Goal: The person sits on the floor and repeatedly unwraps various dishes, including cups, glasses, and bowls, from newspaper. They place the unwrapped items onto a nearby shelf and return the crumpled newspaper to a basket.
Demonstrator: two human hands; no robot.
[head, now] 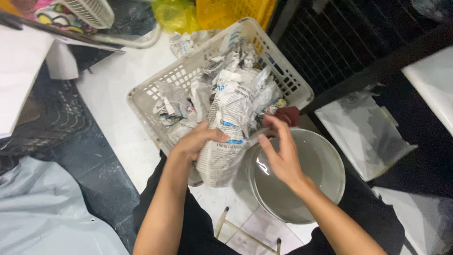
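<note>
the left hand (196, 141) is wrapped around the side of a newspaper-wrapped bundle (226, 127), thumb laid across its front, so the bundle is held upright-ish with its long axis running from the lap up toward the white plastic basket (141, 101). the right hand (281, 153) is spread open just beside the bundle's right edge, fingertips touching loose paper, nothing gripped. the bundle is thus found between both hands, nearer the left, above the rim of a grey bucket (332, 160) of water.
</note>
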